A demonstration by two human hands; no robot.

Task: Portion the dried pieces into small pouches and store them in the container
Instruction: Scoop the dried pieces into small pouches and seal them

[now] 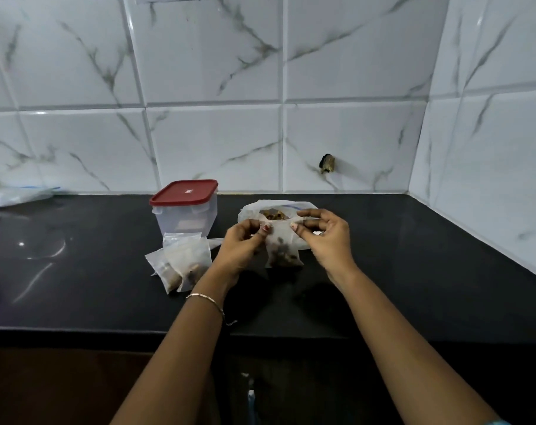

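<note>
Up off the bench point(76, 271) and held by its top edge: a small clear pouch point(283, 240). Pinched at one top corner by the left hand point(245, 240), at the other by the right hand point(325, 237). Hands apart by the width of the pouch, fingertips clamped on the plastic. Probably stretching the mouth flat for sealing. Held upright, most likely to let the dried pieces point(283, 256) drop to the bottom, clear of the closure. Brown bits plainly settled low inside.

Just behind, a larger clear bag point(303, 207) lying on the bench, mouth gaping toward the person, more brown pieces heaped inside. The supply, by the look of it, kept close for short reaches.

Off to the left, a clear plastic container point(185, 222) with a red lid point(184, 191) seated on top; clipped down or not, impossible to say. Something pale low inside, too hazy to name.

In front of the container and leaning together, a cluster of filled pouches point(180, 265), two or three, exact count unclear, each with brown contents at the bottom. Parked just beside the container, presumably for quick loading after lifting the lid. Portioning well along, then; storing apparently not yet begun.

Far left by the tiled wall point(214, 139), a crumpled white plastic bag point(15, 196), contents hidden.
</note>
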